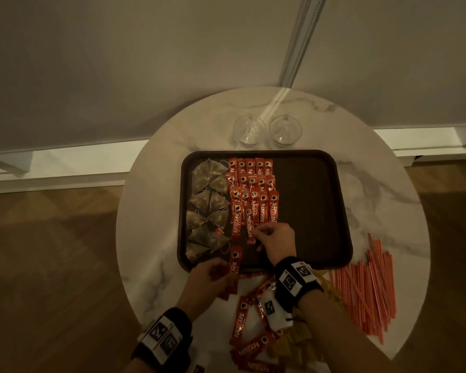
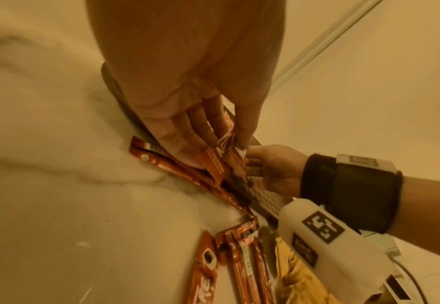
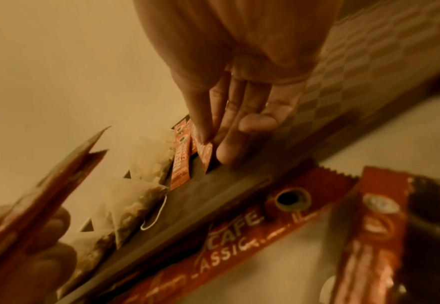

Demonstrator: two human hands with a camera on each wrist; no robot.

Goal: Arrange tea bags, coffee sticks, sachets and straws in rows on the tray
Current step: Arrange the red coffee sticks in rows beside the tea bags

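On the tray (image 1: pixel 320 211), 6 o'clock of the coffee block, right hand (image 1: pixel 276 242) pinches a coffee stick (image 1: pixel 250 227) being laid down. Left hand (image 1: pixel 207 275) grips spare sticks (image 1: pixel 235 262) over the near rim. Best to butt it flush against its neighbour, logo up. Tray contents: tea bags (image 1: pixel 209 205) at 9 o'clock, coffee rows (image 1: pixel 253 181) centre-left. Straws (image 1: pixel 366 289) off-tray at 4 o'clock.
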